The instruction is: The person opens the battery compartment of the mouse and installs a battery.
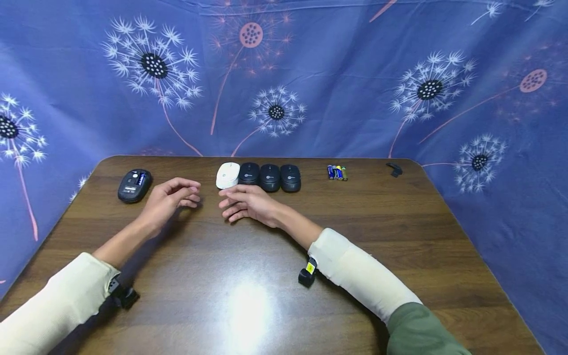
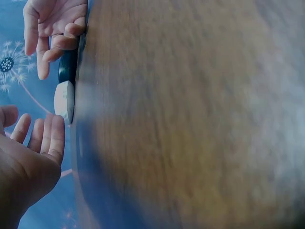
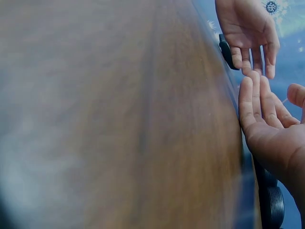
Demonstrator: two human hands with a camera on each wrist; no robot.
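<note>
My left hand (image 1: 170, 199) hovers over the left part of the table, its fingers loosely bent around nothing. To its left lies an upturned black mouse (image 1: 135, 186) with its battery bay uncovered and a blue battery (image 1: 141, 178) inside. My right hand (image 1: 250, 203) is held just in front of a white mouse (image 1: 228, 175), fingers relaxed and holding nothing. Beside the white mouse stand three black mice (image 1: 249, 173) in a row. In the left wrist view the white mouse (image 2: 64, 101) shows between both hands.
Several small batteries (image 1: 337, 172) lie side by side at the back right of the wooden table (image 1: 377, 227). Farther right is a small black piece (image 1: 394, 169). A blue dandelion-print cloth (image 1: 337, 98) hangs behind the table's back edge. Both wrists carry small black cameras (image 1: 307, 273).
</note>
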